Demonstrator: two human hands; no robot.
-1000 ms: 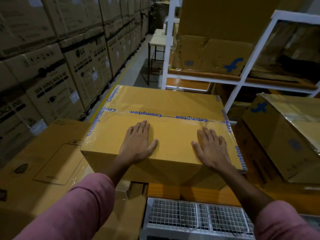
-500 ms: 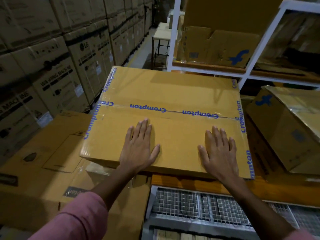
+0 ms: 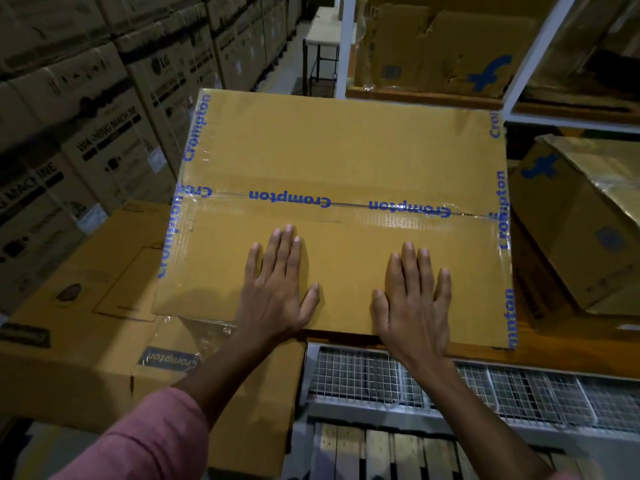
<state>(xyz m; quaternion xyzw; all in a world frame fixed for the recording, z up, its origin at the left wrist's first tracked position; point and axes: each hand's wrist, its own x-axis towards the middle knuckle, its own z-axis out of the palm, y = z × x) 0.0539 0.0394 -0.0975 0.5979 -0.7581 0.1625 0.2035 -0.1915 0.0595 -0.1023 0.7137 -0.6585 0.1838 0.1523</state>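
A large brown cardboard box (image 3: 339,150), sealed with clear tape printed "Crompton" in blue, fills the middle of the view. Its near edge sits over an orange shelf board. My left hand (image 3: 277,292) lies flat on the box top near the front edge, fingers straight and spread. My right hand (image 3: 412,299) lies flat beside it, about a hand's width to the right, fingers straight too. Both palms press on the lid below the tape seam.
A second Crompton carton (image 3: 79,317) lies low at the left, partly under the big box. Stacked washing-machine cartons (image 3: 104,116) line the left aisle. A white rack (image 3: 533,57) holds flattened boxes behind. A tilted carton (image 3: 575,230) stands right. Wire mesh decking (image 3: 450,382) lies below.
The box top has come to look larger and more face-on, and its front side has dropped out of sight. Both hands stay flat on the lid, now closer together.
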